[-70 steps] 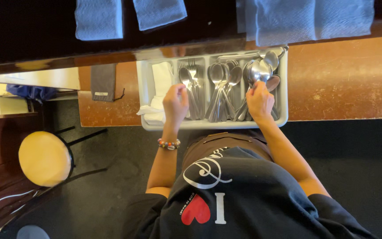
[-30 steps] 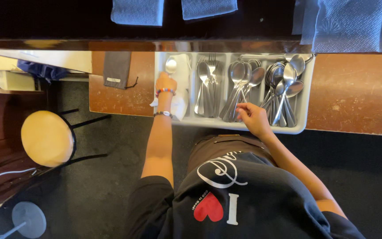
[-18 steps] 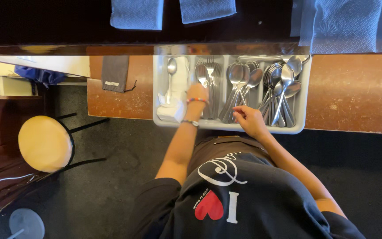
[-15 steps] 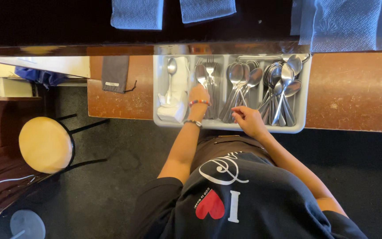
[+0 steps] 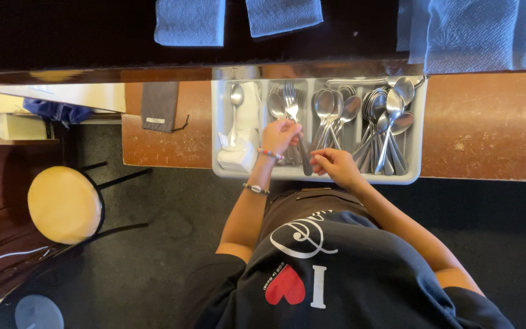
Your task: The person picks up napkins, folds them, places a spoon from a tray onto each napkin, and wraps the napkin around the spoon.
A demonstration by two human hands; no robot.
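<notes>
A grey cutlery tray (image 5: 413, 159) sits on a brown wooden counter (image 5: 488, 128). It holds forks (image 5: 289, 97) in one compartment and several spoons (image 5: 336, 108) in the compartments to the right. My left hand (image 5: 279, 135), with bead bracelets at the wrist, is over the fork compartment, fingers pinched on a fork handle. My right hand (image 5: 331, 164) lies at the tray's near edge, fingers curled by the cutlery handles. Whether it grips one is hidden.
A lone spoon (image 5: 237, 96) and white folded napkins (image 5: 241, 149) fill the tray's left compartment. Blue cloths (image 5: 190, 21) hang along the far side. A dark grey pouch (image 5: 160, 106) lies on the counter's left end. A round yellow stool (image 5: 63, 204) stands at the left.
My left hand moved right from the napkin compartment to the forks and closed on a handle. My right hand slid a little left along the tray's near edge.
</notes>
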